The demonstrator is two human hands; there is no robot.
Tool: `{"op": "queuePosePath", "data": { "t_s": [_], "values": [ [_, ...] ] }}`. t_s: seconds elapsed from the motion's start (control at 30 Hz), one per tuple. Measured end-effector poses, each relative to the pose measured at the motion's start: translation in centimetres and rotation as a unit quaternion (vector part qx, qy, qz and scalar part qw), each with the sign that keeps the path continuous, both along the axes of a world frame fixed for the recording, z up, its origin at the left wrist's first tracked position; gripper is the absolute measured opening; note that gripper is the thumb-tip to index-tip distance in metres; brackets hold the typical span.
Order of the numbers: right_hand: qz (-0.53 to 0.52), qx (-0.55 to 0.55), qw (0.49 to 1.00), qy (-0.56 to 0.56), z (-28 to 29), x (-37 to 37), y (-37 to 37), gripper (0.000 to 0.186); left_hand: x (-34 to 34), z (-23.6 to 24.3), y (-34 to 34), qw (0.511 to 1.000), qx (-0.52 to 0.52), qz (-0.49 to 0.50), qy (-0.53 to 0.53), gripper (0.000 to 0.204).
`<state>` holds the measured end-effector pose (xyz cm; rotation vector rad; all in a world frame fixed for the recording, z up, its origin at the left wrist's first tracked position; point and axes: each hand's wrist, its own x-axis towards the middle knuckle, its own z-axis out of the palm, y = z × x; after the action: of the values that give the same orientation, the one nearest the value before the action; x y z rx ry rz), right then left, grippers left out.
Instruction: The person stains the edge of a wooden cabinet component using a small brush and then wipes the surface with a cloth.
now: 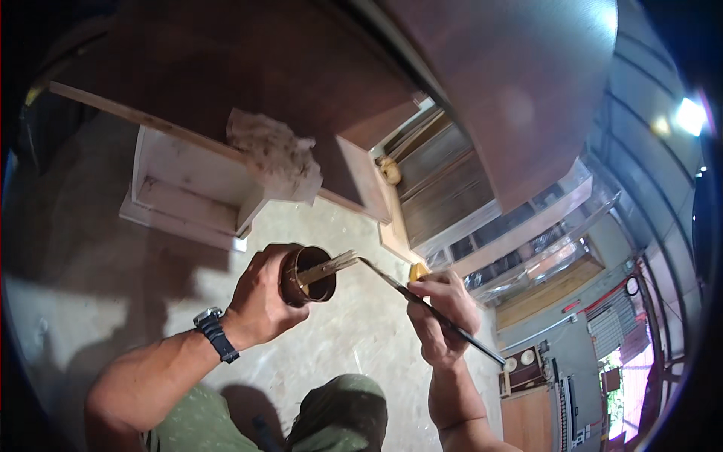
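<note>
Brown tin can (307,276), light and rigid, sits gripped round its side in my left hand (260,297) near scene centre, while my right hand (444,316) pinches the thin brush (392,282) handle, bristles inside.

the left hand (260,297) hides the can's (307,276) far side; its contents unclear.

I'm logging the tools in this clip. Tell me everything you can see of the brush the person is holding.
The brush is long and thin, with a dark handle that bends near its front end. Its flat, pale bristle end is dipped into the mouth of a small brown can held by the left hand. The right hand pinches the handle near its middle; the tail slants down to the right, past the hand.
</note>
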<state>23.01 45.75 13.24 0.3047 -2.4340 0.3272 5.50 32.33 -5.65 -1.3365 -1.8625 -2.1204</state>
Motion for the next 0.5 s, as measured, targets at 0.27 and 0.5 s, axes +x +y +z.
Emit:
{"op": "queuePosePath", "data": {
  "t_s": [0.27,0.5],
  "values": [
    [0.117,0.155,0.968,0.160,4.9,-1.1,-0.9,0.022,0.2,-0.4,2.3,0.999,0.026,0.006,-0.033,0.050],
    [0.139,0.270,0.935,0.182,8.2,-4.0,-1.6,0.022,0.5,-0.4,2.1,0.999,0.031,0.003,-0.029,0.052]
  ]
}}
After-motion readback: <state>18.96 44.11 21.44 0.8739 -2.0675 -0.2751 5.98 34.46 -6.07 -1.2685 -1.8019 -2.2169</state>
